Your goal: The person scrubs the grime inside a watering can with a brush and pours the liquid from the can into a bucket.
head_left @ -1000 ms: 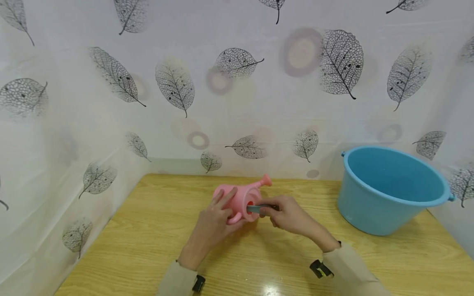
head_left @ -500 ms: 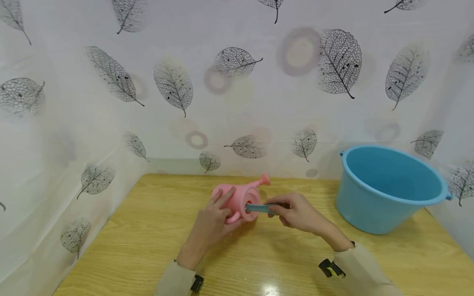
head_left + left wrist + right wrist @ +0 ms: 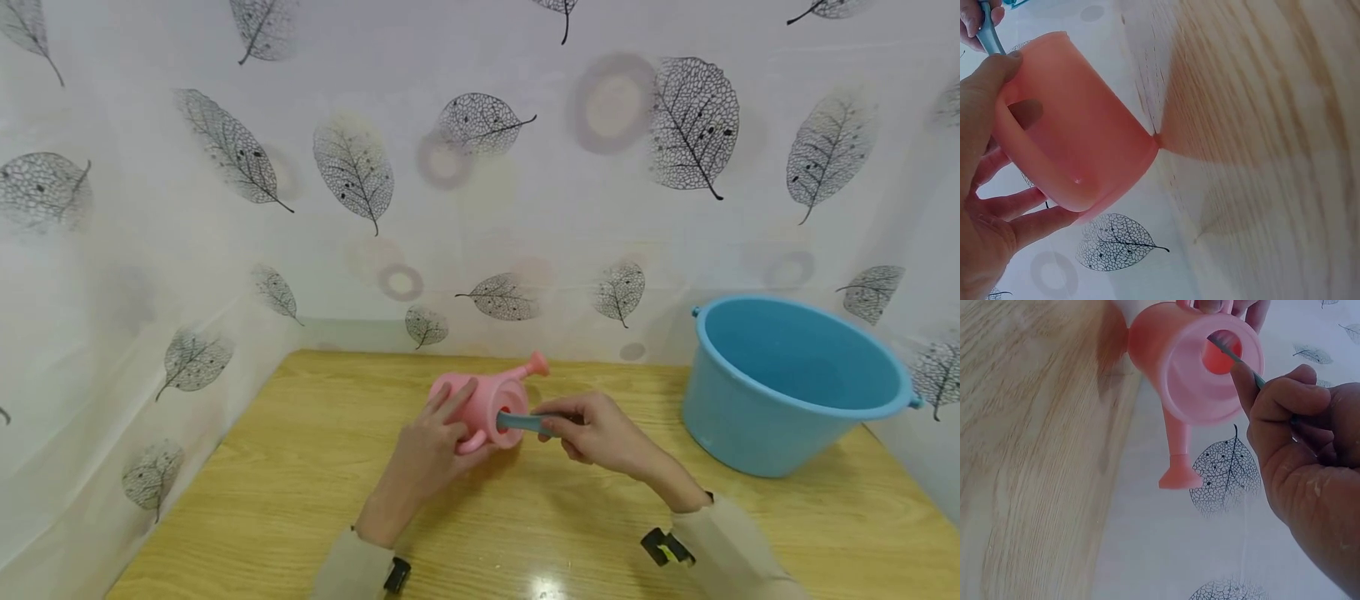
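Our left hand (image 3: pixel 423 450) grips the pink watering can (image 3: pixel 467 402), tipped mouth-rightward over the table (image 3: pixel 300 467), while our right hand (image 3: pixel 603 435) pinches the blue-grey tool (image 3: pixel 523 422), now drawn further out than a second ago, suggesting work inside continues.

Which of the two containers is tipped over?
The pink watering can, tipped in the left hand, with a blue-grey tool in its opening; the blue bucket stands upright, untouched.

Blue bucket (image 3: pixel 750 429) before leaf-patterned sheet (image 3: pixel 525 225)
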The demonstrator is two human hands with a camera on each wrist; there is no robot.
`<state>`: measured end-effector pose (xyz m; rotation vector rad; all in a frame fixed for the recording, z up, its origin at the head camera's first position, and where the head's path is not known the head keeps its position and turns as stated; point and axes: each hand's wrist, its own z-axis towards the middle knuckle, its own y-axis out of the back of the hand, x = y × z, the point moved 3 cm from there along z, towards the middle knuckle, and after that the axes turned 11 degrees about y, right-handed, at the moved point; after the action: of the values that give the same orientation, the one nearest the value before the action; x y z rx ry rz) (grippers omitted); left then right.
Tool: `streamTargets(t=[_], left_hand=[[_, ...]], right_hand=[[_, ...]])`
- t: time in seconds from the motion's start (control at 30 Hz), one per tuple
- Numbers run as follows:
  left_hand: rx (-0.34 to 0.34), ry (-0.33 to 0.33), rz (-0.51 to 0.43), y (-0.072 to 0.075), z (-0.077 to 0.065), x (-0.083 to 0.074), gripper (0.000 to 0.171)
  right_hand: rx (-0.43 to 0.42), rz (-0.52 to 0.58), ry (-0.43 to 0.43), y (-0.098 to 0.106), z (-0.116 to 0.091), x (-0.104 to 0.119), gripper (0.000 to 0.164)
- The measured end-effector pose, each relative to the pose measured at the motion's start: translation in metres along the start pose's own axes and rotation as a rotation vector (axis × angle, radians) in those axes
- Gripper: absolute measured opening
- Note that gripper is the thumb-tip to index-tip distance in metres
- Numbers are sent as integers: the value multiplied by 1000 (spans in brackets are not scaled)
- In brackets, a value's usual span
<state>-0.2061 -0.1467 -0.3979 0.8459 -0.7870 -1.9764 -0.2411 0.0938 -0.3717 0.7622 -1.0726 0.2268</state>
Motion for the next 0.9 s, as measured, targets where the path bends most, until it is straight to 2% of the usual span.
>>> streamTargets(t=[0.2,0.5,0.9], left_hand=[[-25,-25,8,-1,0,0,43],[-20,-19,17,-3,-1,0,42],[-12,-9,15,-3,0,0,42]], right_hand=[[-14,26,18,-10,6,1,23],[-17,-8,47,-25,16,0,27],[-15,-47,35,-27,17,0,26]])
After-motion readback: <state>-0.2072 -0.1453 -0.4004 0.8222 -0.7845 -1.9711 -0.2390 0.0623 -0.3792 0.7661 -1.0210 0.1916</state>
